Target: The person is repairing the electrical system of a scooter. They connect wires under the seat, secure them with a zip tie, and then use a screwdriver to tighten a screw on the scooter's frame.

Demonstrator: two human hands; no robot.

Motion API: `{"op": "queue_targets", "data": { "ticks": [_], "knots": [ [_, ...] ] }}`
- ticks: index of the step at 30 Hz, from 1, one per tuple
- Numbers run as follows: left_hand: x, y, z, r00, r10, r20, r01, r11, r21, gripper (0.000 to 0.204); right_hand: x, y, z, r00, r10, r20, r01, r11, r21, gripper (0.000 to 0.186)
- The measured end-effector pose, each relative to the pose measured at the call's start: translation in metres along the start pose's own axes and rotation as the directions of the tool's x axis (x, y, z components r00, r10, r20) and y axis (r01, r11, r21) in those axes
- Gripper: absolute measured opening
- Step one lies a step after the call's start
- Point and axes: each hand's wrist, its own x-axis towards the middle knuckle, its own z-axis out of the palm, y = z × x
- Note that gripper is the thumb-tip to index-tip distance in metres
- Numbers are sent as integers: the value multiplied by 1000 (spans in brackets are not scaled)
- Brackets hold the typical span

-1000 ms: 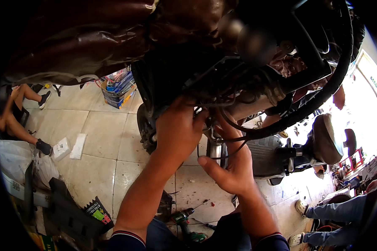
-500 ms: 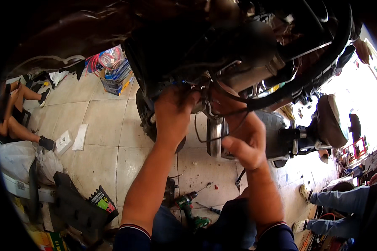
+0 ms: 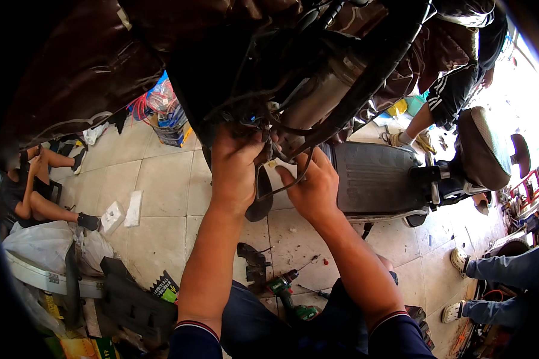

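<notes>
the pale tiled floor (image 3: 161, 242) carries a scooter (image 3: 374, 182); toward its near edge lie a green-and-black drill (image 3: 283, 287), a thin screwdriver-like tool (image 3: 318, 292) and a dark part (image 3: 255, 263); toward its left edge, two white blocks (image 3: 133, 209); farther off, a box of cables (image 3: 175, 133).

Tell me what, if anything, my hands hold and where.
Left hand is among the dark wiring, right hand at the thin cable loop; whether either grips cannot be told.

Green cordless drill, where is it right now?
In the head view, the green cordless drill lies at the lower centre on the tiled floor, just right of a dark part and left of a slim tool.
</notes>
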Motion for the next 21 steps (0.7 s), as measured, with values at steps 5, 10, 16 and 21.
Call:
{"op": "queue_targets", "data": {
  "ticks": [5,10,16,21],
  "knots": [
    [10,0,-7,999,-21,24,21,1000,3,21,14,2,7,998,59,-31,-53,988,145,21],
    [4,15,-20,996,88,-21,-75,935,345,36,15,1,13,989,147,0,-145,979,144,16],
    [-19,17,-19,835,534,133,-518,681,517,45,17,-3,11,991,136,-2,-134,983,127,18],
    [-9,4,-12,711,638,295,-599,331,729,36,17,-8,-7,963,232,138,-249,960,125,18]
  ]
}}
